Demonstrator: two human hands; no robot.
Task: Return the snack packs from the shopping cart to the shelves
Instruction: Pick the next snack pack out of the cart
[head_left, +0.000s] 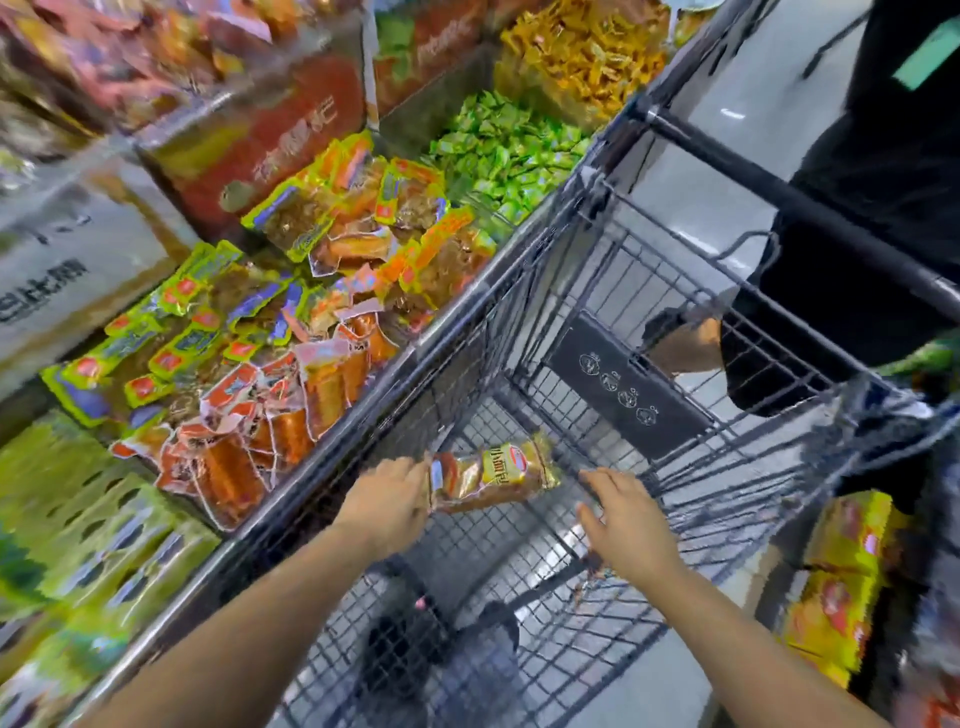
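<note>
The left hand (387, 501) pinches 1 snack pack (493, 475) by its left end and holds it up inside the cart (613, 291), above the wire floor and near the cart's left wall. The pack lies roughly level, its yellow and brown wrapper facing up. The left grip is clamped on that pack; the fingers curl round its edge.

The right hand (626, 525) reaches into the cart just right of the pack, apart from it. Its fingers look loosely spread and hold nothing I can make out, so that grip reads as apart. Something small and dark sits under the wrist; blur hides what it is.

The shelf bins (291, 312) stand just beside the cart on the left, heaped with orange, yellow-green and green packs. Another person in dark clothes (878, 171) stands at the far end of the cart.

As a judgement: the job looks near its end. Apart from the pack in hand, the visible cart floor shows no other clear pack, though blur and the arms hide part of it. What is left is to carry this pack over the cart wall to the matching bin, then check the hidden corner under the right wrist.
</note>
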